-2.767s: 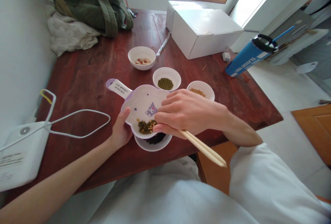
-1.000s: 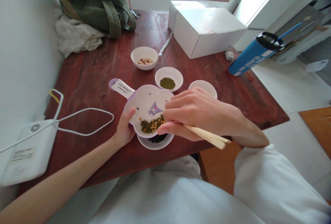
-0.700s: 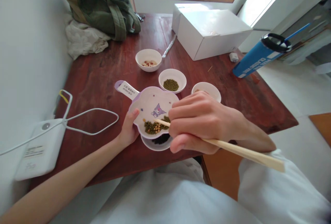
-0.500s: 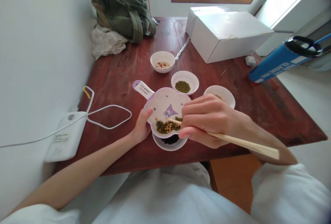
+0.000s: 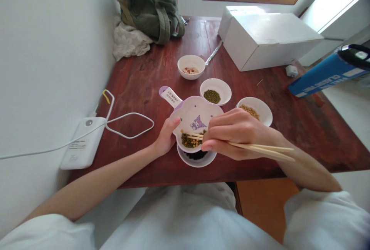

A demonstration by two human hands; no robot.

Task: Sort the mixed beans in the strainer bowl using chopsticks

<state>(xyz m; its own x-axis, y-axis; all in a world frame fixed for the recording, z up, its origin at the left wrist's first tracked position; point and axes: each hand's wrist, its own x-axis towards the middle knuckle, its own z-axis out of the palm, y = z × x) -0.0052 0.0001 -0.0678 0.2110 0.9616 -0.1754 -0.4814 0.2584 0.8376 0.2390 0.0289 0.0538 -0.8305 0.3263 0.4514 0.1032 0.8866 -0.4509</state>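
Note:
My left hand [image 5: 167, 136] grips the left rim of a white and lilac handled bowl [image 5: 189, 109] with a cartoon figure inside, tilted toward me. Mixed green and yellow beans [image 5: 189, 141] lie along its near side. My right hand [image 5: 235, 134] is closed around a pair of wooden chopsticks [image 5: 263, 150], their tips among the beans. Partly under the handled bowl is a white bowl of black beans [image 5: 199, 162]. Beyond stand a bowl of green beans [image 5: 222, 87] and a bowl of nuts or seeds [image 5: 185, 63]. A bowl of yellow beans [image 5: 264, 113] sits right of my right hand.
A white power bank with a cable [image 5: 82, 146] lies at the left by the wall. Toward the back are a green bag [image 5: 147, 7] and a large white box [image 5: 274, 34]. A blue bottle [image 5: 320, 76] stands at the right, near a white plug [image 5: 291, 71].
The whole view has shifted, so things sit further right. My right hand's chopsticks have changed angle, and both sticks now show apart. More of the yellow-bean bowl is visible.

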